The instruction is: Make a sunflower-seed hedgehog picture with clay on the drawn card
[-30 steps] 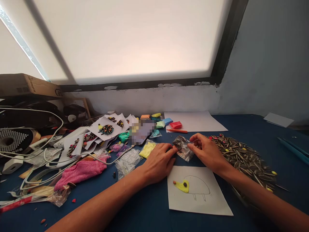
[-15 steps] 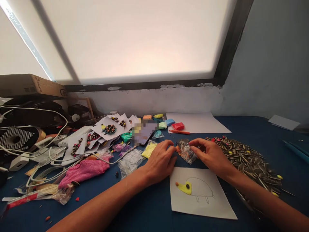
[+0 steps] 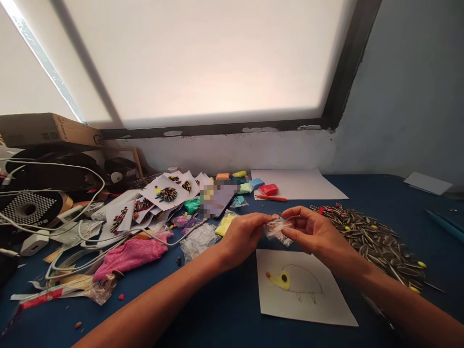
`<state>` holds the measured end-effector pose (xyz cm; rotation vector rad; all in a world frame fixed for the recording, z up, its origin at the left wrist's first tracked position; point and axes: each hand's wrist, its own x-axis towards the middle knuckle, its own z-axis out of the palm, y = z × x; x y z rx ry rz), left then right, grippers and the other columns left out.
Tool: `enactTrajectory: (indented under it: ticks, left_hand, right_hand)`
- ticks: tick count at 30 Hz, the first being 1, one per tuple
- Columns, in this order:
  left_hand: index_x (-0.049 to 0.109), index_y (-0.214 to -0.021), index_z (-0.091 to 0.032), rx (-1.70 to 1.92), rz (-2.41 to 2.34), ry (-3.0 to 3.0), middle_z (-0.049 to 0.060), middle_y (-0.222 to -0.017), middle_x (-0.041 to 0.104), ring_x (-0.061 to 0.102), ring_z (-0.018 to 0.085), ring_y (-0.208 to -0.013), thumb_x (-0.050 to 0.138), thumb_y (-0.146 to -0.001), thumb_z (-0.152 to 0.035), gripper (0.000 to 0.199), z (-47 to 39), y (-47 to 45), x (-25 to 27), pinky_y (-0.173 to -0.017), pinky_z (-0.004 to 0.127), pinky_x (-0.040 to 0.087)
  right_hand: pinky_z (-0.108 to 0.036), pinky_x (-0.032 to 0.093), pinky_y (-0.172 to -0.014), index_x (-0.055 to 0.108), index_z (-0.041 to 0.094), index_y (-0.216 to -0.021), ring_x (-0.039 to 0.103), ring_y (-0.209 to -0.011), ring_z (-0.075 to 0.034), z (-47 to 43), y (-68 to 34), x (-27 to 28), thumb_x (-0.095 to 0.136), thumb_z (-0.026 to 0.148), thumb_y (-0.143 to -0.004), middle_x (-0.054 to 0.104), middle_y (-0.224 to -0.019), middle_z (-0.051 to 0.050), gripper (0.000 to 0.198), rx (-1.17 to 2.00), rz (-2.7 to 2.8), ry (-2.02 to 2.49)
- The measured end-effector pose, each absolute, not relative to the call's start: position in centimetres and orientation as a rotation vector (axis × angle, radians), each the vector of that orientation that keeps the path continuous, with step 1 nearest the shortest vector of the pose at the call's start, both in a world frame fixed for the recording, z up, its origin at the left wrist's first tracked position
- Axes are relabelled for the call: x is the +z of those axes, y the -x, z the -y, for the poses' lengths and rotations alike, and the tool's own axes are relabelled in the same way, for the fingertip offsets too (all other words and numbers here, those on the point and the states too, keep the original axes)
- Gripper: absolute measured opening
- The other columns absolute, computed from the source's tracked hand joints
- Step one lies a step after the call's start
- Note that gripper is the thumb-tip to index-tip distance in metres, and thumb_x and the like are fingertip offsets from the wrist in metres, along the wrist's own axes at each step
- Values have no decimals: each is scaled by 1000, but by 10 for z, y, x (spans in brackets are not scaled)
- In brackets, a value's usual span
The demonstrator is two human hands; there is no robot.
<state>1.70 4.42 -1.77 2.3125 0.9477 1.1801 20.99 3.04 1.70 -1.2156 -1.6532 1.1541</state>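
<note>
A small clear plastic bag [image 3: 278,229] with something dark and orange-brown inside is held up between my two hands. My left hand [image 3: 243,237] pinches its left side, fingers together. On its right edge, my right hand [image 3: 317,233] grips with thumb and fingers. Just below lies a white sheet [image 3: 308,309] with a pencil outline of a hedgehog; its yellow clay face [image 3: 281,280] has a dark eye and an orange-brown nose. Beyond my right hand spreads a heap of striped sunflower seeds [image 3: 377,246] with red and yellow bits among them.
Wrapped clay packs, such as the red one [image 3: 268,189], and an orange pen-like tool [image 3: 271,198] lie at the back by a blank sheet [image 3: 308,183]. A phone [image 3: 221,198], finished hedgehog cards [image 3: 166,193], a pink cloth [image 3: 134,256] and white cables [image 3: 78,232] crowd the left.
The plastic bag has come up off the table into both hands. My left fingers have reached rightward onto it, and my right hand has tightened around its edge.
</note>
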Motion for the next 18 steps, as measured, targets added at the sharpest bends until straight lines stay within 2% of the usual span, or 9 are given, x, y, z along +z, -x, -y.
enactTrajectory:
  ticks: [4, 6, 8, 11, 13, 18]
  left_hand:
    - [66, -87, -16, 1288, -919, -2390, 8, -112, 72, 70, 18, -97, 49, -93, -12, 19, -40, -19, -14, -84, 27, 55]
    - [65, -85, -16, 1281, -918, -2436, 9, -112, 71, 70, 18, -98, 50, -91, -9, 18, -39, -20, -14, -84, 28, 55]
    - [65, -90, -16, 1237, -918, -2479, 10, -115, 70, 69, 19, -102, 48, -89, -6, 19, -39, -20, -14, -86, 30, 55]
    - [64, -104, -14, 1117, -910, -2530, 13, -122, 67, 65, 21, -110, 42, -91, -3, 29, -38, -20, -14, -91, 32, 53]
    - [64, -108, -14, 1074, -912, -2551, 13, -123, 66, 65, 21, -110, 39, -90, -1, 33, -38, -20, -14, -92, 33, 53]
    - [66, -103, -15, 1054, -875, -2560, 11, -114, 68, 63, 20, -108, 39, -88, 1, 34, -34, -22, -11, -91, 31, 52]
  right_hand:
    - [-21, 30, -40, 59, 22, -94, 40, -46, -6, -19, -211, 19, 63, 47, -79, 59, -71, 3, 29, 1093, 1667, 1233]
    - [-21, 33, -40, 61, 22, -87, 39, -45, -7, -13, -212, 21, 61, 46, -81, 55, -64, 5, 25, 1075, 1702, 1244]
    - [-22, 37, -43, 63, 22, -81, 45, -49, -10, -8, -213, 22, 61, 45, -82, 54, -61, 4, 23, 1030, 1736, 1260]
    - [-26, 49, -56, 64, 23, -79, 61, -71, -16, -5, -216, 24, 61, 46, -82, 65, -81, -3, 23, 897, 1759, 1266]
    - [-28, 52, -64, 64, 23, -79, 64, -82, -19, -5, -218, 22, 63, 45, -82, 68, -98, -5, 23, 819, 1758, 1261]
    - [-28, 48, -56, 64, 24, -90, 61, -59, -15, -7, -223, 9, 59, 34, -88, 67, -74, 0, 12, 482, 2007, 1188]
